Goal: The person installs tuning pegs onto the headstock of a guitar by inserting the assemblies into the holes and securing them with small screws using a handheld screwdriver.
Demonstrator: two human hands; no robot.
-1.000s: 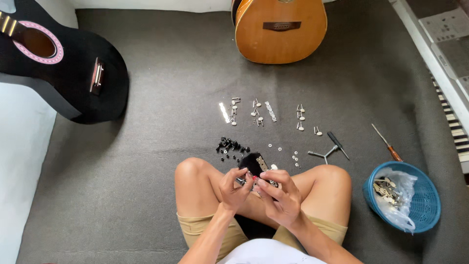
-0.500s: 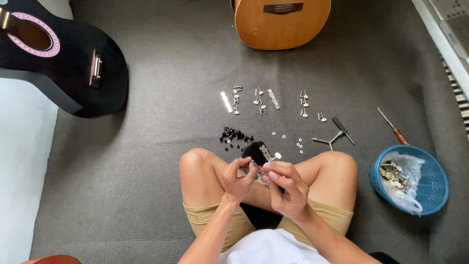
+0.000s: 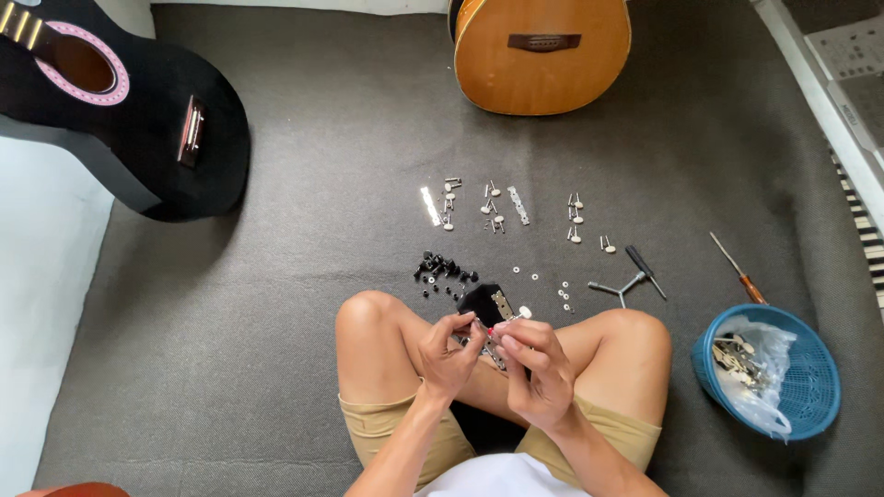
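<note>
Two guitars lie on the grey carpet point(image 3: 304, 276) well ahead of our hands: a black guitar point(image 3: 129, 120) far off to the left and a tan wooden guitar point(image 3: 543, 55) straight ahead, slightly right. Off to the right of our hands sits a blue basket point(image 3: 810, 377) with a clear bag of metal bits in it. Between our crossed legs we hold a black guitar headstock point(image 3: 483, 302), its tip poking out just beyond our fingers. Our left hand point(image 3: 447, 354) curls around its near side, fingers closed on it. Our right hand point(image 3: 534, 368) pinches at the metal tuner plate point(image 3: 502, 304) on the headstock, thumb and fingertips drawn together; what exactly they grip we cannot tell. Just ahead and right lie a T-shaped wrench point(image 3: 626, 283) and a screwdriver point(image 3: 737, 269). Ahead are rows of silver tuning pegs point(image 3: 497, 207), and nearest, small black pegs point(image 3: 442, 269) scattered just ahead-left.
</note>
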